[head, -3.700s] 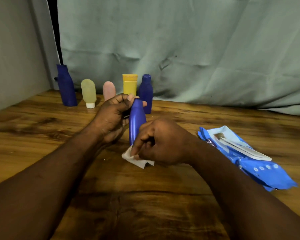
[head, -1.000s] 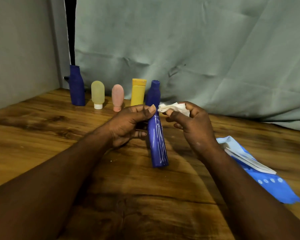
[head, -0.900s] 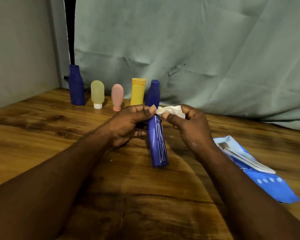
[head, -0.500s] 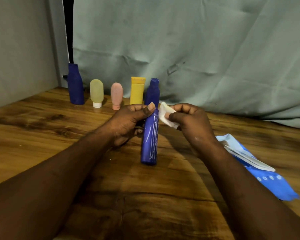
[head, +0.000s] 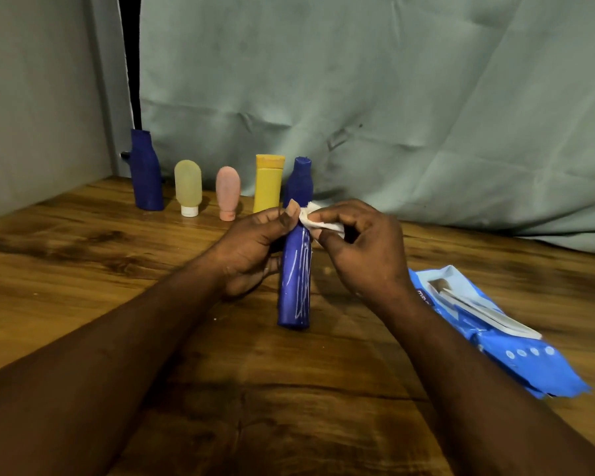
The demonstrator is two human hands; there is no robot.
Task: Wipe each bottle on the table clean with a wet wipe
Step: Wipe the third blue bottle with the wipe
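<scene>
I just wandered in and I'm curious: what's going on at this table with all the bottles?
A person is cleaning bottles. Their left hand grips a blue bottle near its top, while the right hand pinches a white wet wipe against that top end. Five other bottles stand in a row at the back of the table, and a blue pack of wipes lies to the right.

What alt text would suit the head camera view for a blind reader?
A person's left hand holds a tall blue plastic bottle while the right hand presses a white wet wipe to its top. Five other bottles stand behind on the wooden table; a blue plastic wipe pack lies at right.
</scene>
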